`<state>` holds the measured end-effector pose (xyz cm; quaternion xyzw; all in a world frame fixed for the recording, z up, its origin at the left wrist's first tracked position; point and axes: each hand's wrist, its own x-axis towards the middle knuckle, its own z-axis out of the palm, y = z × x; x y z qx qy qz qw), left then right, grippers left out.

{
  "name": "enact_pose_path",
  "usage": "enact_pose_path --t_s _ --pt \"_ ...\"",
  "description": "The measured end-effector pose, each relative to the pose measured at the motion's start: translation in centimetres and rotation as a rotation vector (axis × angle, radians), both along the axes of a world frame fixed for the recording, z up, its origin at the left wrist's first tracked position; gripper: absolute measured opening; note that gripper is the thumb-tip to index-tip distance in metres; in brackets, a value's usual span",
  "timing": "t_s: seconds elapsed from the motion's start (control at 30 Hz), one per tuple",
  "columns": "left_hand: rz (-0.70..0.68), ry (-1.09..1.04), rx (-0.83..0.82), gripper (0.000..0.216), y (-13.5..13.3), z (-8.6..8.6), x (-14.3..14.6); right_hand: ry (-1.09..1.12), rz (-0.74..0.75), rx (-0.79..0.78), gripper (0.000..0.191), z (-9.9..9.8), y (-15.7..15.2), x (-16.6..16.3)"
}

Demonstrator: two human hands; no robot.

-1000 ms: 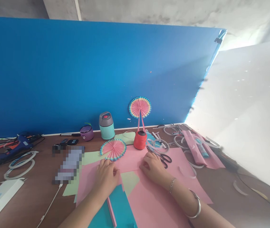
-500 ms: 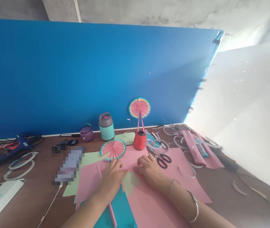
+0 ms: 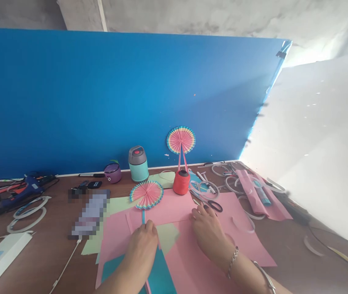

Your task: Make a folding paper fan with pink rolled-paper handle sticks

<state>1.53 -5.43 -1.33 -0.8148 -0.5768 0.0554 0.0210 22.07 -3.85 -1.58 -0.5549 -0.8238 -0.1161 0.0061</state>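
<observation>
My left hand (image 3: pixel 143 245) is bent down on the pink paper with its fingers pressed together. A narrow blue paper strip (image 3: pixel 143 216) comes out at its fingertips and runs up to a pleated pink fan (image 3: pixel 147 194) with a blue and yellow rim. My right hand (image 3: pixel 207 228) is curled over the black-handled scissors (image 3: pixel 215 206); one handle loop shows beyond the fingers, while the blades are mostly hidden. Between the hands lies pale green paper (image 3: pixel 167 237) on the pink sheets (image 3: pixel 189 253). Blue paper (image 3: pixel 161 271) lies beneath the left forearm.
Behind the papers stand a red thread spool (image 3: pixel 181 182) holding a round fan (image 3: pixel 181 140), a turquoise flask (image 3: pixel 138 164) and a purple pot (image 3: pixel 112 173). A phone (image 3: pixel 91 213), a power strip (image 3: pixel 2 259) and a glue gun (image 3: pixel 23 191) lie left; coiled white strips (image 3: pixel 207 190) lie right.
My right hand has moved right, away from the green paper and onto the scissors. My left hand has drawn slightly towards me, uncovering the blue strip below the fan.
</observation>
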Motion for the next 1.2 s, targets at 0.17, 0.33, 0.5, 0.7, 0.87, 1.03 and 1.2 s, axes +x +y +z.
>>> enact_pose_path --t_s 0.17,0.33,0.5,0.7,0.87,1.03,1.2 --pt "-0.014 -0.009 -0.01 0.039 0.5 0.9 -0.8 0.041 0.093 0.003 0.024 0.3 1.0 0.6" --pt "-0.026 -0.115 -0.035 0.035 1.6 0.9 -1.9 0.012 0.138 0.064 0.026 -0.2 1.7 1.3" --pt "-0.038 -0.131 -0.095 0.04 2.1 1.0 -2.4 -0.051 0.142 0.077 0.024 -0.7 2.1 1.3" --pt "-0.023 -0.187 -0.102 0.041 2.1 1.5 -2.4 0.118 0.131 0.056 0.02 -0.2 2.4 2.0" --pt "0.065 -0.456 -0.047 0.03 2.7 1.2 -2.8 0.445 0.091 -0.09 0.023 -0.2 3.3 3.2" --pt "0.257 -0.688 -0.095 0.019 3.7 0.2 -3.1 0.698 -0.118 -0.276 0.014 -0.2 3.8 3.2" --pt "0.348 -0.721 -0.104 0.012 4.1 -0.3 -3.0 0.669 -0.212 -0.233 0.012 0.0 3.6 2.6"
